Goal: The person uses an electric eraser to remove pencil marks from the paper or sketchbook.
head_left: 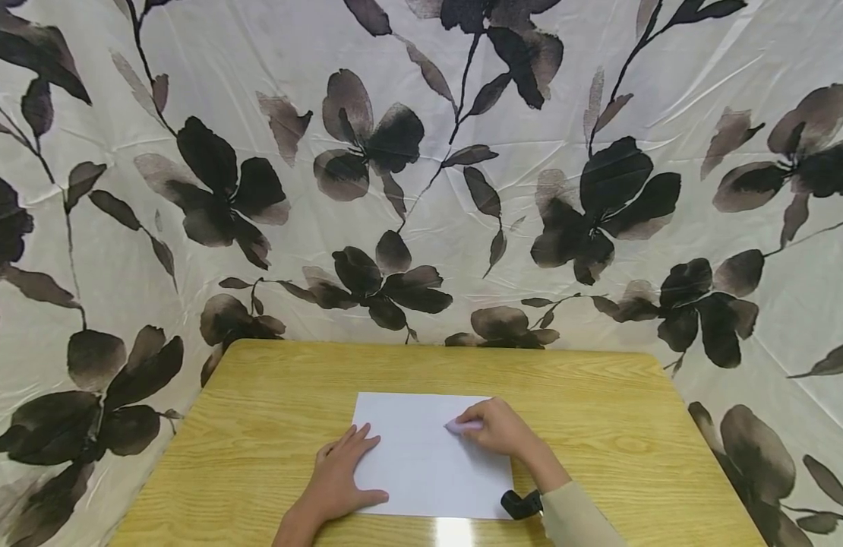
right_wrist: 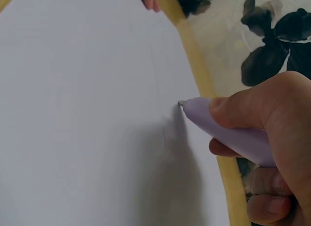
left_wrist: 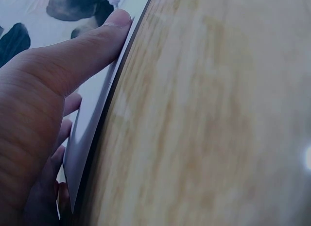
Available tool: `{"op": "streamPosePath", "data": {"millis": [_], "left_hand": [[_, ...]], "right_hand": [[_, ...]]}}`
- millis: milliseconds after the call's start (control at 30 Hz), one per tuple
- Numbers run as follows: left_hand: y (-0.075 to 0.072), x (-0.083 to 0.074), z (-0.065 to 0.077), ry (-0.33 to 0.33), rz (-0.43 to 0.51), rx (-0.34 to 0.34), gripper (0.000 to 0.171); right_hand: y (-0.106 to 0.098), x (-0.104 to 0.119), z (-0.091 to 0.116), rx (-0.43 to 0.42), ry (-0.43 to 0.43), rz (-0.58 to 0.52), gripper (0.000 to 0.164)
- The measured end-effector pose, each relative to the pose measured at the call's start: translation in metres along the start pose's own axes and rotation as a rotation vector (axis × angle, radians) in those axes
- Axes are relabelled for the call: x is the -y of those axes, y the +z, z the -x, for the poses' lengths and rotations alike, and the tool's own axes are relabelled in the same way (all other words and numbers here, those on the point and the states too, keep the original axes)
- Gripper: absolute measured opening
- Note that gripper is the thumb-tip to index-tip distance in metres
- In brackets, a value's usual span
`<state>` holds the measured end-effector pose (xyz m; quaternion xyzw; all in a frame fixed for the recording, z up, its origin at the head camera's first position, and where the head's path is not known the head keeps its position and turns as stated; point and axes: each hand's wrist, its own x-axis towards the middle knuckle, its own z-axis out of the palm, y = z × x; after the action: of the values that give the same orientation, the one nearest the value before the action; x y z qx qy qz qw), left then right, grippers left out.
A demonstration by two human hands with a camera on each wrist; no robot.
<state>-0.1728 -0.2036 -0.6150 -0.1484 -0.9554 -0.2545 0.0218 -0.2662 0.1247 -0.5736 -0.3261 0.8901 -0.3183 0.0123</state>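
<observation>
A sheet of white paper lies on the wooden table. My left hand rests on its left edge, fingers spread, with the thumb on the paper near the front edge. Over the upper right part of the sheet, my right hand pinches a thick lilac pen-shaped tool with a small metal tip. That tip points left, close to the paper; whether it touches cannot be told. Faint thin lines show on the sheet beside the tip in the right wrist view. The tool's rear end is hidden in the hand.
The yellow wood-grain table extends on all sides of the paper. Behind it hangs a white cloth with dark flowers. A black device sits at my right wrist, over the paper's front right corner.
</observation>
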Motion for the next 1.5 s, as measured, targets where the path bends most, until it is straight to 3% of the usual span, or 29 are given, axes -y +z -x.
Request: {"op": "streamPosePath", "data": {"millis": [433,1500], "left_hand": [[0.0004,0.002,-0.0036,0.02,-0.014,0.0,0.097],[0.0011,0.0033,-0.0008,-0.006,-0.035,0.038,0.096]], "right_hand": [[-0.0009,-0.0007,-0.0008,-0.001,0.011,0.0,0.018],[0.0045,0.0057,-0.0012,-0.004,0.006,-0.008,0.017]]}}
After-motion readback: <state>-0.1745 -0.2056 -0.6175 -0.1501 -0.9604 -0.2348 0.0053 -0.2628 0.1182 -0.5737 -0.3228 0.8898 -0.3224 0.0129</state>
